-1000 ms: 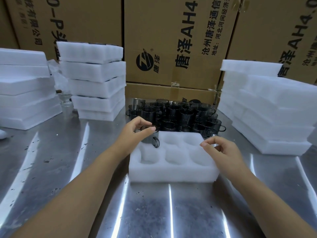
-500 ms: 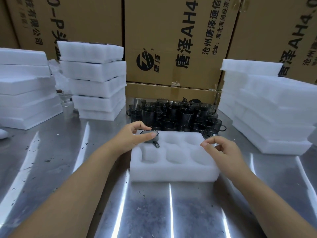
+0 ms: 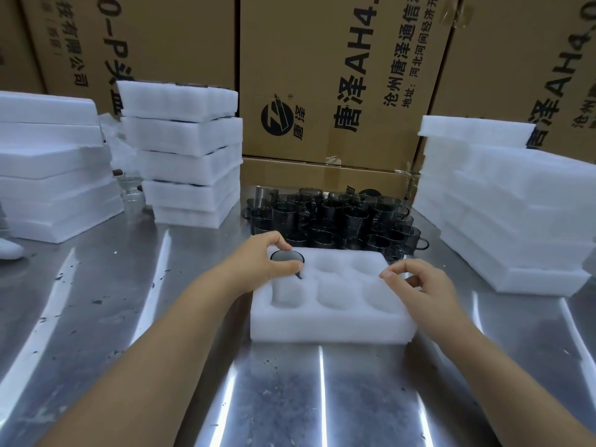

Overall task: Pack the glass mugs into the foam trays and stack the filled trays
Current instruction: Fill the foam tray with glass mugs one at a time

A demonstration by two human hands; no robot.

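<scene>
At the far left of the frame a stack of white foam slabs (image 3: 48,175) ran off the picture's edge, its layers too merged to count. Just right of it stood a second stack of foam trays (image 3: 187,156), five layers showing. Bare steel table (image 3: 96,317) lay open in front of both stacks and along the whole lower edge of the frame. The left forearm came in from the lower left. The left hand (image 3: 258,264) was arched over the tray's upper-left corner, thumb and fingertips pinching the rim of one dark glass mug (image 3: 288,257). That mug sat low in the upper-left pocket of the foam tray (image 3: 329,327), handle toward the tray's middle. The tray lay flat at centre frame with six pockets, two rows of three, and the other five held nothing. Directly behind its far edge crowded a cluster of dark mugs (image 3: 335,221), too packed to count. The right hand (image 3: 419,285) hovered at the tray's right edge, fingers loosely curled, thumb and forefinger close together, gripping nothing. A narrow strip of table separated the tray from the right-hand foam stack (image 3: 516,214). Three cardboard boxes (image 3: 322,75) closed the background.
</scene>
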